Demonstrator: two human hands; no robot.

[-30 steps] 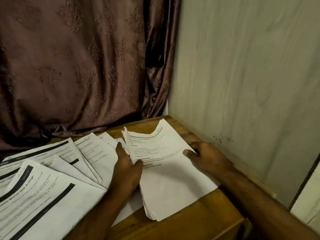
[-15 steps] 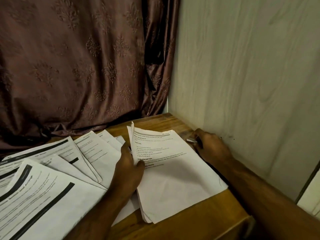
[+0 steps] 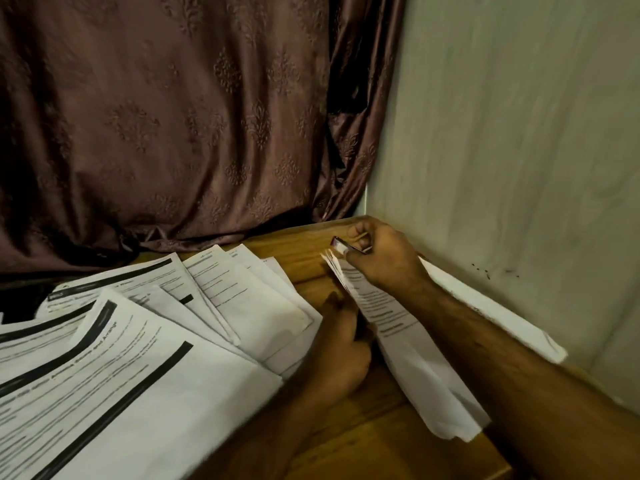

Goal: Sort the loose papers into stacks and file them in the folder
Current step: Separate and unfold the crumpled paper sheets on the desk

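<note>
2 hands (image 3: 346, 296) w/ 1 paper stack (image 3: 415, 368)

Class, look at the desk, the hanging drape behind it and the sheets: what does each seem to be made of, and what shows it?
Desk: probably wood or wood veneer, with brown grain and a slight sheen.
Drape: woven fabric, satiny, with soft folds and an embossed floral motif.
Sheets: matt white paper, thin, printed with black text and bars. The stack in the hands bends and fans at its corner.
</note>
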